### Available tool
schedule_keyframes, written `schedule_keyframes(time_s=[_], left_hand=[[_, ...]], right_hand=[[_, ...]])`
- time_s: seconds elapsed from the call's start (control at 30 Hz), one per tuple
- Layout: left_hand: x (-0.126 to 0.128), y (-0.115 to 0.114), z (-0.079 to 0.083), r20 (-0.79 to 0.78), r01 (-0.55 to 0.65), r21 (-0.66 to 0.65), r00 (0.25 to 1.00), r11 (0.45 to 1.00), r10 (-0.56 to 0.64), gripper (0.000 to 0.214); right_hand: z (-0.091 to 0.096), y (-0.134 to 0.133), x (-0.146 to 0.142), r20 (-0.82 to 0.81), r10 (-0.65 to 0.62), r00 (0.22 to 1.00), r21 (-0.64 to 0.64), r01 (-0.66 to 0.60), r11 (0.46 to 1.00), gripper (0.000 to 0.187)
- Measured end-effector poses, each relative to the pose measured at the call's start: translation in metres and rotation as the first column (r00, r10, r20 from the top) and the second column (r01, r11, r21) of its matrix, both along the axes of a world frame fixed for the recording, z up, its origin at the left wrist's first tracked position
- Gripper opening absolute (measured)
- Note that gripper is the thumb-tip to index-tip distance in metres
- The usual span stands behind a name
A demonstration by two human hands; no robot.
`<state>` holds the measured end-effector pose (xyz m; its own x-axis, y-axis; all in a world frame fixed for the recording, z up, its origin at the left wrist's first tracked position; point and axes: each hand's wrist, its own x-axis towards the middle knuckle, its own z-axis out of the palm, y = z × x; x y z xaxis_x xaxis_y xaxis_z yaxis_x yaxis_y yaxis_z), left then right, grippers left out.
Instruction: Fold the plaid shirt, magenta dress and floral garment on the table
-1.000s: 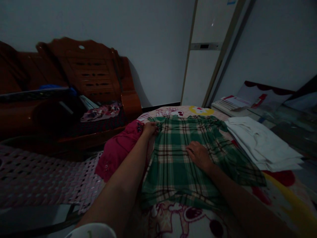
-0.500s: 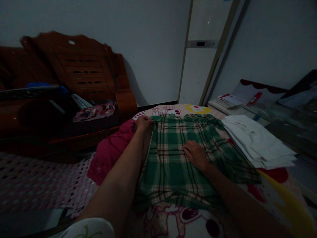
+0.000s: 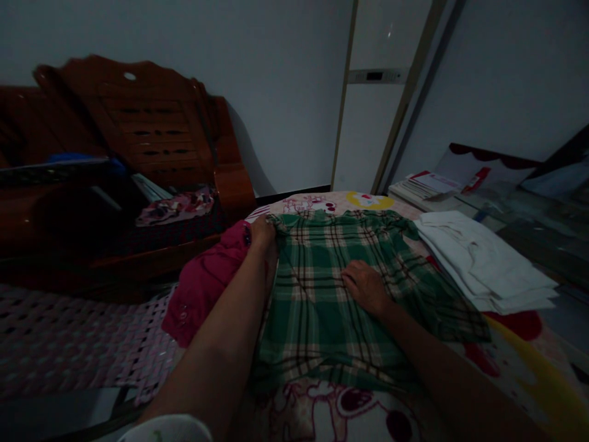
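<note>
A green plaid shirt (image 3: 317,307) lies spread over a patterned cloth (image 3: 331,408). At the shirt's far left corner, my left hand (image 3: 263,233) is closed on the fabric, its fingertips partly hidden. My right hand (image 3: 367,287) rests on the middle of the shirt, fingers pointing left and lying on the plaid with nothing gripped. Beside my left forearm is a crumpled magenta garment (image 3: 207,276), partly covered by the arm. To the right of the shirt sits a folded white garment (image 3: 483,261).
A wooden chair (image 3: 151,123) with cloth and other items on its seat stands at the left. Nearer is a pink woven surface (image 3: 83,337). A tall white unit (image 3: 368,135) stands against the back wall. Papers (image 3: 426,184) lie on a glass-topped surface at the right.
My left hand has shifted slightly left, drawing the shirt's far left corner out with it. My right hand stays in the same place on the shirt.
</note>
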<state>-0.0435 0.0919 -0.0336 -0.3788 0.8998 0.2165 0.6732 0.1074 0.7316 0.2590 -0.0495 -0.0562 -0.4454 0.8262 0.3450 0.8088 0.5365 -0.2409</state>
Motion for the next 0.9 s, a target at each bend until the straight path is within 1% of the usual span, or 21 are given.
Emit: schedule_keyframes(time_s=[0.1, 0.2, 0.27, 0.33, 0.4, 0.5, 0.6, 0.67, 0.73, 0.8, 0.9], left_hand=[[-0.001, -0.002, 0.0, -0.121, 0.004, -0.075, 0.993, 0.997, -0.013, 0.031], [-0.001, -0.003, -0.001, -0.17, 0.02, -0.11, 0.985, 0.994, -0.038, 0.031], [0.0, -0.002, -0.002, -0.174, -0.001, -0.113, 0.985, 0.994, -0.019, 0.031], [-0.001, 0.0, -0.003, -0.171, -0.014, -0.107, 0.985, 0.994, -0.004, 0.029], [-0.003, 0.002, -0.003, -0.173, -0.008, -0.091, 0.985, 0.996, -0.008, 0.027], [-0.006, 0.004, -0.002, -0.151, 0.019, -0.101, 0.988, 0.995, -0.035, 0.027], [-0.007, 0.004, -0.004, -0.1, 0.026, -0.127, 0.994, 0.992, -0.039, 0.027], [-0.007, 0.004, -0.006, -0.058, 0.022, -0.111, 0.998, 0.994, -0.029, 0.028], [-0.005, 0.005, -0.009, 0.002, 0.017, -0.086, 1.0, 0.996, -0.017, 0.029], [-0.004, 0.006, -0.012, 0.052, 0.011, -0.073, 0.999, 0.997, -0.007, 0.03], [-0.004, 0.008, -0.014, 0.07, -0.002, -0.065, 0.997, 0.998, 0.007, 0.031]], right_hand=[[0.0, -0.001, -0.001, -0.012, 0.0, 1.0, -0.002, 0.0, 1.0, 0.017], [0.003, -0.002, 0.0, -0.056, -0.025, 0.998, -0.015, 0.025, 1.0, 0.019], [0.008, 0.001, 0.004, -0.083, -0.084, 0.993, -0.018, 0.083, 0.996, 0.02], [0.017, 0.008, 0.013, -0.077, -0.19, 0.979, -0.026, 0.189, 0.982, 0.023], [0.029, 0.02, 0.025, -0.025, -0.307, 0.951, -0.037, 0.306, 0.951, 0.024], [0.044, 0.049, 0.043, 0.101, -0.43, 0.897, -0.032, 0.435, 0.9, 0.025], [0.051, 0.081, 0.056, 0.162, -0.564, 0.81, -0.03, 0.575, 0.817, 0.026], [0.051, 0.1, 0.062, 0.167, -0.622, 0.765, -0.052, 0.637, 0.769, 0.027], [0.047, 0.115, 0.064, 0.163, -0.66, 0.733, -0.067, 0.676, 0.734, 0.028], [0.043, 0.128, 0.065, 0.163, -0.696, 0.699, -0.075, 0.712, 0.698, 0.03], [0.035, 0.143, 0.064, 0.186, -0.73, 0.658, -0.102, 0.752, 0.652, 0.035]])
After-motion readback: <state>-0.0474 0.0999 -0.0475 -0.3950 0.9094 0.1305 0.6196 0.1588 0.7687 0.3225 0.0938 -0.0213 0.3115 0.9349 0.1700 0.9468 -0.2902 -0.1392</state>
